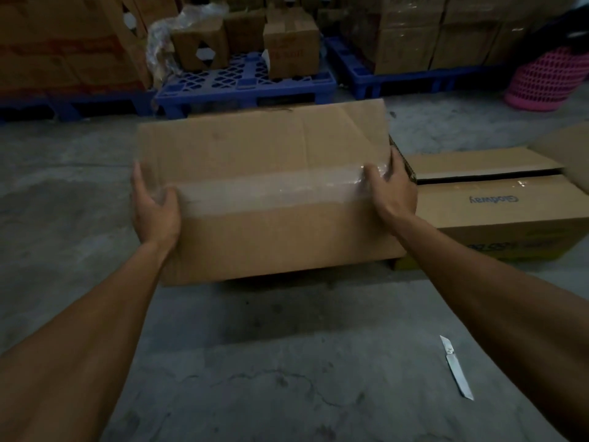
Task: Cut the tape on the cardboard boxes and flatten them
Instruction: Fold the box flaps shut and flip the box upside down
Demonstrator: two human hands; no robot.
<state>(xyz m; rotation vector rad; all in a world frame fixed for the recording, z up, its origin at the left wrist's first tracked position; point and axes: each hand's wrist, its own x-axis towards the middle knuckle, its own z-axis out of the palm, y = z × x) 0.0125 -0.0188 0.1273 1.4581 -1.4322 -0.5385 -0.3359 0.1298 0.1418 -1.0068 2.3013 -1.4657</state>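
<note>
Bare grey concrete floor, stained and hairline-cracked, dim light. Storeroom. At 12 o'clock a row of blue plastic pallets carrying stacked brown cartons; crumpled clear plastic wrap hangs off one at about 11. Pink mesh basket at 2 o'clock, far edge of view.

The cardboard box I am working on sits dead centre, just ahead of me. Its lower edge appears lifted off the floor, shadow beneath. A wide band of clear tape runs across its upper face from end to end, uncut. Beyond the tape a flap slopes up and away from me.

Grip: my left hand is wrapped around the box's 9 o'clock end, thumb on top at the tape's end, fingers curled over the side out of sight. My right hand clamps the 3 o'clock end, fingers spread over the tape there. Both hands half-closed around the box, nothing else in them.

A second box, printed, top seam parted, lies on the floor at 3 o'clock, just beside the first. The utility knife lies on the concrete at 5 o'clock, blade out, well apart from both hands.
</note>
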